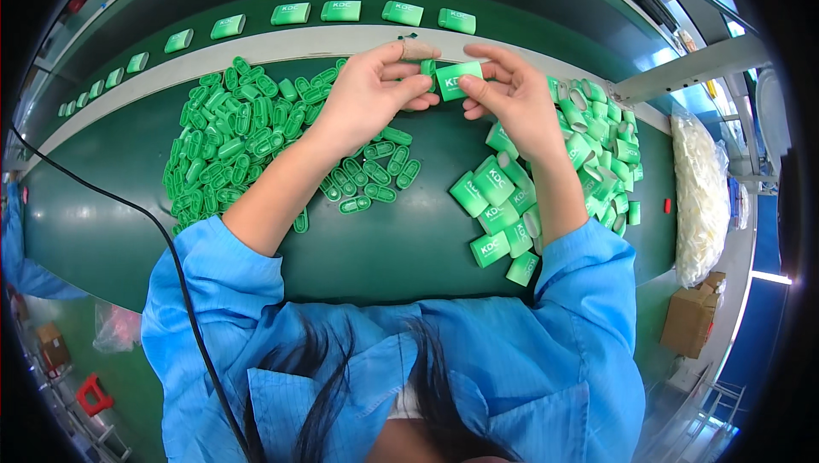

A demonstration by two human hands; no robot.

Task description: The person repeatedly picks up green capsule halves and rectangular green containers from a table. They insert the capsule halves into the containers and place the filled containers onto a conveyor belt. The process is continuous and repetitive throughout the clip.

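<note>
My left hand (pixel 365 92) pinches a small green oval end cap (pixel 428 72) between thumb and fingers. In my right hand (pixel 522 103) is a light green flat, rounded sleeve (pixel 452 82), gripped by thumb and fingers with white print facing up. Cap and sleeve are held side by side, almost end to end; whether they touch I cannot tell. Under and left of my left forearm spreads a heap of green oval caps (pixel 230 149). Around my right forearm lies a heap of hollow green sleeves (pixel 496 183), several with their open ends showing.
Beyond a pale rail (pixel 299 43), several green cases (pixel 341 11) stand in a spaced row on a dark green strip. A black cable (pixel 128 200) hangs across the left. At the right are a clear bag of whitish pieces (pixel 698 198), a small red object (pixel 667 205) and a cardboard box (pixel 689 320).
</note>
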